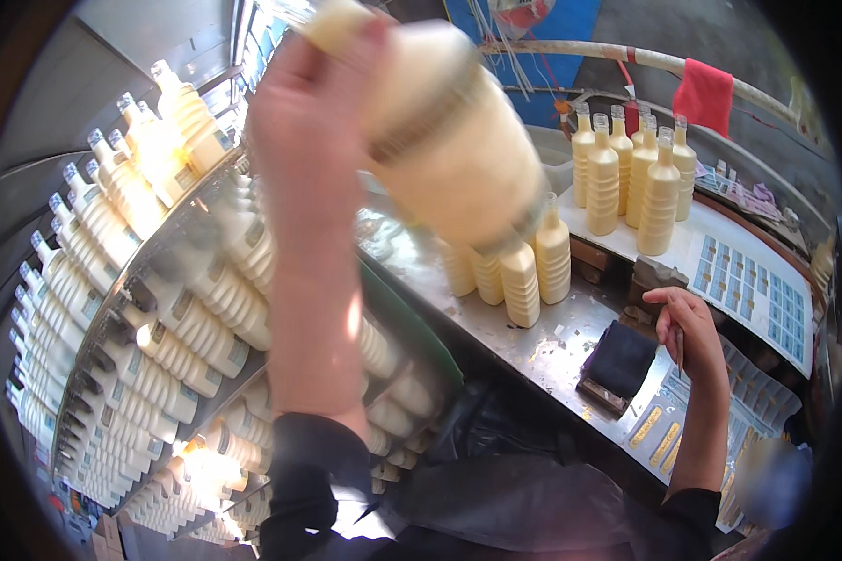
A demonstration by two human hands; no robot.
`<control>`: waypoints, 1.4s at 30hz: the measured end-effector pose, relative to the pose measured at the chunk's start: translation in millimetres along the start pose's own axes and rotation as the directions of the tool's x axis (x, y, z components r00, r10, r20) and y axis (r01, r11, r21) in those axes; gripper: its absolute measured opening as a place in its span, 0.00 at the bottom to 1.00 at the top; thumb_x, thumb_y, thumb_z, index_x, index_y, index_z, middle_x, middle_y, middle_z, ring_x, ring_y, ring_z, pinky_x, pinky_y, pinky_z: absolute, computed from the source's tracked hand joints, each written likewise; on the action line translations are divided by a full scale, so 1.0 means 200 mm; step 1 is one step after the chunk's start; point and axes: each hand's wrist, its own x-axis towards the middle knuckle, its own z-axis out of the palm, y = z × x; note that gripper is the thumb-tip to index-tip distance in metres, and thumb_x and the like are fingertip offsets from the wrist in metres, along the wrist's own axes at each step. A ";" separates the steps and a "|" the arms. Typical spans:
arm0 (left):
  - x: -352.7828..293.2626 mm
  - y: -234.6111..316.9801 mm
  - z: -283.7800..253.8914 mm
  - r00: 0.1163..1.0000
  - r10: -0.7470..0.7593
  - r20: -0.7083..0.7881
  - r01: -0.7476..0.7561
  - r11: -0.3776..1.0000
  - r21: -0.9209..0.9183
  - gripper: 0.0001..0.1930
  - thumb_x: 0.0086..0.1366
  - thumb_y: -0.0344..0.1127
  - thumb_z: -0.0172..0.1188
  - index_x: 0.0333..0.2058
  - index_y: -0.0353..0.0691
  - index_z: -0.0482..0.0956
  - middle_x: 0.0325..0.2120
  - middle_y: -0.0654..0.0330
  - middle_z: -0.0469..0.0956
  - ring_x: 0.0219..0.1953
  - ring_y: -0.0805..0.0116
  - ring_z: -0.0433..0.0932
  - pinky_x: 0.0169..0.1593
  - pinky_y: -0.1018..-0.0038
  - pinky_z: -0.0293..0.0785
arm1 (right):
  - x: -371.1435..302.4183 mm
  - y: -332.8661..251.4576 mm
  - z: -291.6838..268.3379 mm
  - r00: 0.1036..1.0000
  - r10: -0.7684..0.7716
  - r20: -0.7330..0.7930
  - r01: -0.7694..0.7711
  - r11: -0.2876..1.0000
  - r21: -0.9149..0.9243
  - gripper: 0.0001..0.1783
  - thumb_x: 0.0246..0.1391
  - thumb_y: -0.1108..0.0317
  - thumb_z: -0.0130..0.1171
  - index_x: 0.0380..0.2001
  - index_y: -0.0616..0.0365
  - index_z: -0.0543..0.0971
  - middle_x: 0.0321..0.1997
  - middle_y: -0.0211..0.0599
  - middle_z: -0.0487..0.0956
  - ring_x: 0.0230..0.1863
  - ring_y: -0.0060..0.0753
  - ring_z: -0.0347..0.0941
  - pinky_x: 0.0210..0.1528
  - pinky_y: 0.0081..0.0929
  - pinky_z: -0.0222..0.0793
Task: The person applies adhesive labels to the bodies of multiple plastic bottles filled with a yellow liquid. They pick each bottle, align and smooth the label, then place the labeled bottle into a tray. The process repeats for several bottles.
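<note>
**Tilted Bottle Above a Crowded Bench**

Gripped firmly at the neck end in the left hand (313, 93), aloft toward the left end of the bench (544, 353): a cream bottle (472, 140), tilted and blurred. Near the front edge, beside a dark pad (619, 363): the right hand (692, 327), index finger extended, other fingers curled; impossible to tell whether gripping the thin stick-like piece (680, 352) there.

Likeliest mishap: toppling of the standing bottles (520, 290) through too low a swing of the tilted base; clearance not readable from one view. Liable to spread from bottle to bottle, given close spacing. Possible also: slipping of the raised bottle, from a hold confined to one end. Lesser risk: smudging of the gold labels (666, 444) along the front edge by a stray sleeve or wrist.

Materials compared. Standing bottles: ringed with horizontal ribs, satin-surfaced, clear at the mouth. Bench top: reflective metal, scuffed and flecked with scraps. Pad: matte, block-shaped. Along the back edge: a flat white board (718, 226), bearing a rear group of bottles (660, 210) and ranks of small bluish stickers. Beyond the left end: a curved rack (126, 266), densely tiered with pale ribbed bottles (220, 290).
</note>
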 end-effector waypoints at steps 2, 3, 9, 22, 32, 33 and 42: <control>0.22 0.14 -0.18 0.987 0.097 -0.130 -0.086 0.993 0.086 0.15 0.66 0.37 0.70 0.47 0.33 0.85 0.41 0.57 0.85 0.42 0.69 0.84 0.49 0.71 0.80 | 0.05 0.00 0.05 1.000 -0.004 0.014 0.004 1.000 -0.008 0.22 0.75 0.56 0.46 0.48 0.65 0.80 0.17 0.30 0.74 0.07 0.15 0.59 0.11 0.13 0.53; 0.37 0.16 -0.28 0.966 0.147 -0.211 -0.128 0.987 0.101 0.16 0.66 0.37 0.71 0.47 0.33 0.85 0.41 0.57 0.85 0.42 0.69 0.84 0.49 0.72 0.80 | 0.06 -0.01 0.04 1.000 -0.014 0.002 0.014 1.000 -0.019 0.22 0.75 0.56 0.46 0.48 0.65 0.80 0.17 0.30 0.74 0.07 0.15 0.59 0.11 0.14 0.53; 0.93 0.42 -0.83 0.940 0.246 -0.235 -0.100 0.861 0.500 0.22 0.64 0.49 0.72 0.43 0.33 0.86 0.38 0.58 0.85 0.38 0.72 0.83 0.44 0.76 0.78 | 0.12 -0.01 0.07 1.000 -0.009 0.018 0.008 1.000 0.020 0.21 0.73 0.57 0.48 0.46 0.66 0.80 0.17 0.30 0.74 0.07 0.16 0.60 0.10 0.15 0.54; 1.39 -0.04 -1.50 0.932 0.089 -0.352 0.249 0.548 0.798 0.24 0.61 0.55 0.68 0.39 0.35 0.86 0.38 0.55 0.86 0.42 0.62 0.82 0.49 0.65 0.75 | 0.19 0.20 0.04 0.994 0.103 -0.038 -0.104 0.995 -0.011 0.16 0.70 0.62 0.50 0.41 0.64 0.81 0.16 0.28 0.75 0.08 0.15 0.62 0.10 0.14 0.55; 1.52 -0.25 -1.63 0.943 0.116 -0.313 0.232 0.450 0.863 0.18 0.64 0.48 0.65 0.39 0.36 0.86 0.35 0.55 0.84 0.38 0.64 0.81 0.45 0.65 0.75 | 0.18 0.25 0.06 0.974 0.217 -0.072 -0.219 0.975 -0.026 0.17 0.68 0.58 0.55 0.38 0.62 0.83 0.18 0.28 0.77 0.15 0.15 0.66 0.19 0.14 0.57; 1.48 -0.27 -1.59 0.947 0.145 -0.287 0.197 0.445 0.874 0.17 0.65 0.45 0.66 0.37 0.34 0.86 0.33 0.54 0.84 0.36 0.63 0.82 0.43 0.65 0.76 | 0.18 0.25 0.06 0.973 0.219 -0.077 -0.221 0.975 -0.028 0.17 0.68 0.58 0.56 0.38 0.62 0.83 0.18 0.28 0.77 0.15 0.15 0.66 0.19 0.14 0.58; 1.50 -0.27 -1.76 0.988 0.001 -0.154 0.120 0.621 0.774 0.18 0.65 0.44 0.66 0.44 0.34 0.81 0.36 0.54 0.81 0.39 0.61 0.79 0.46 0.62 0.76 | 0.18 0.31 0.07 0.978 0.202 -0.042 -0.205 0.976 -0.079 0.17 0.68 0.59 0.55 0.38 0.63 0.83 0.19 0.28 0.76 0.19 0.16 0.70 0.23 0.16 0.63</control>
